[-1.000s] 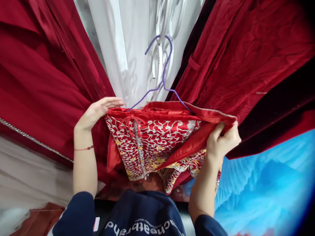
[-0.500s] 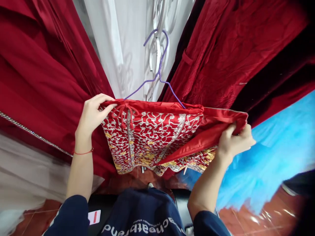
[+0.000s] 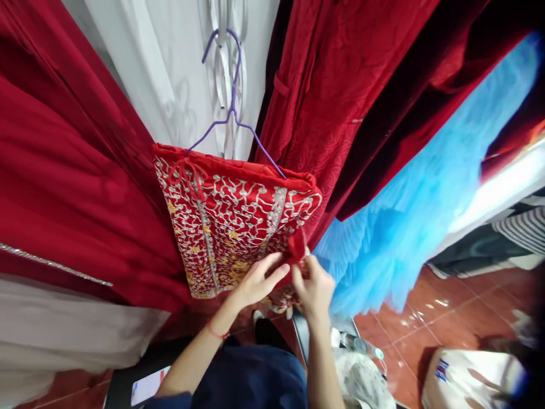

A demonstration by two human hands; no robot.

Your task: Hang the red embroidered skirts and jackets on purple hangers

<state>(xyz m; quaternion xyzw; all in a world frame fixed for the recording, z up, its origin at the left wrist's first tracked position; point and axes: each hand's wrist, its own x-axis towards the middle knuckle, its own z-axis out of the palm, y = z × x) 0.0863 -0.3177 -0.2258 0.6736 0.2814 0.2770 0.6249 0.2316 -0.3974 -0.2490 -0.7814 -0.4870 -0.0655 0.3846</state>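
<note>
a thin purple wire hanger carries my red embroidered garment; below me, glossy red-brown floor tiles bear a white bag and a clear plastic bottle.

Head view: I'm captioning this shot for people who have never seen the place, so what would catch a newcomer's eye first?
First, the red embroidered garment on a purple hanger at centre, thick with silver and gold stitching. Just below it, the left hand and right hand meet at a red fabric tab on its lower right edge. Dark red gowns hang on both sides, and bright blue tulle spills in at right.
</note>
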